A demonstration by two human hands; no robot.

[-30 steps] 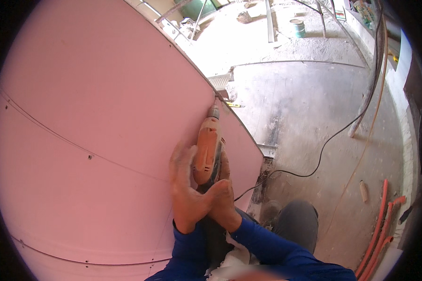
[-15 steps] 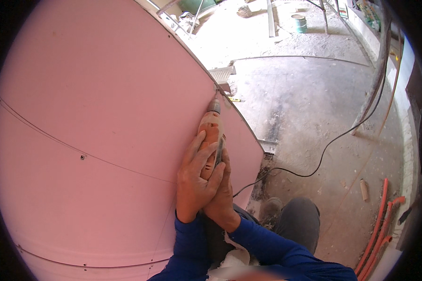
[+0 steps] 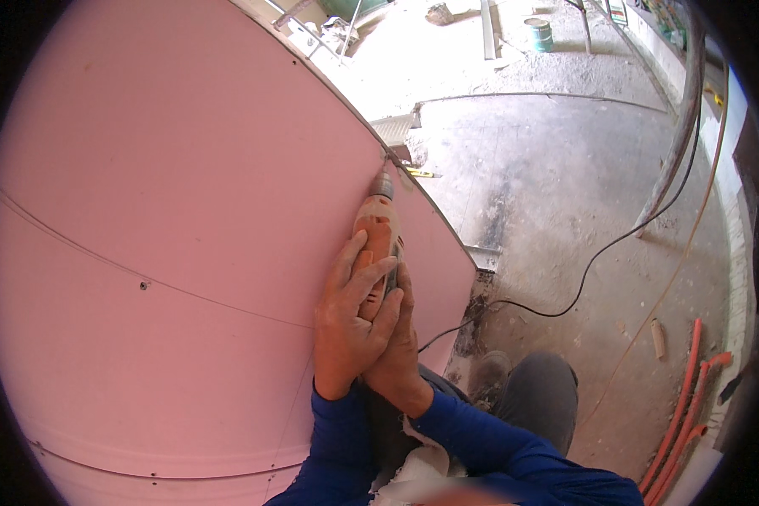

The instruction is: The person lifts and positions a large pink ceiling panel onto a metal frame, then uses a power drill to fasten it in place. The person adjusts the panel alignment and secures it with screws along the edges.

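An orange corded drill (image 3: 378, 221) points away from me, its metal chuck toward the far edge of a large pink board (image 3: 185, 194). Both hands are closed on the drill's body. My left hand (image 3: 346, 316) lies over its left side and back, fingers curled around the casing. Beneath and to the right, my right hand (image 3: 401, 354) grips it, partly covered by the left. The bit's tip meets the board close to its edge; whether it has gone in I cannot tell. A black cord (image 3: 557, 314) trails off to the right.
A yellow-handled cutter (image 3: 422, 174) lies past the board's edge. A slanted pole (image 3: 670, 169) stands at right, with orange pipes (image 3: 679, 422) below it along the wall. A green bucket (image 3: 538, 35) stands far off on the dusty floor (image 3: 548, 185). My knee (image 3: 541, 392) is near the board.
The drill and both hands keep nearly the same place against the board, still gripping. The view has shifted slightly, showing a little more of the cutter.
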